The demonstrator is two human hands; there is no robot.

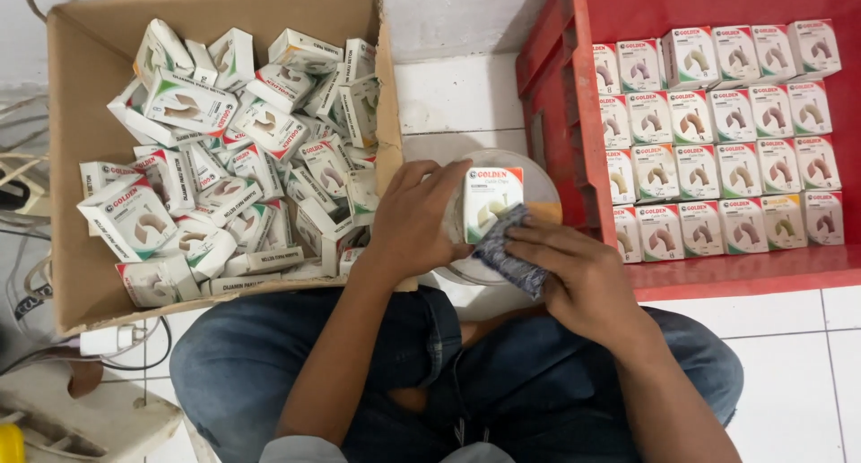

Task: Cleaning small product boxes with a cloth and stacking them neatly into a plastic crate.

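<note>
Seated cross-legged on a white tiled floor [789,382], in blue jeans [269,364]. Left hand [414,219] in a clenched grip round a small white box [491,201], held upright just above the lap, between the two containers. Right hand [574,275] grasping a small dark blue patterned packet [507,252], pinched at its lower end, its upper end touching the box's bottom edge. Behind the box, a clear round plastic tub [538,183], partly hidden by both hands.

To the left, an open cardboard carton [81,86] heaped with loose white boxes [215,158] of the same kind, lying at all angles. To the right, a red plastic crate [574,104] with matching boxes [717,131] packed upright in neat rows, touching side by side.

At far left, on the floor, cables [27,248] and a white plug adapter [103,340]; lower left, a worn whitish object [81,423], kind unclear.
</note>
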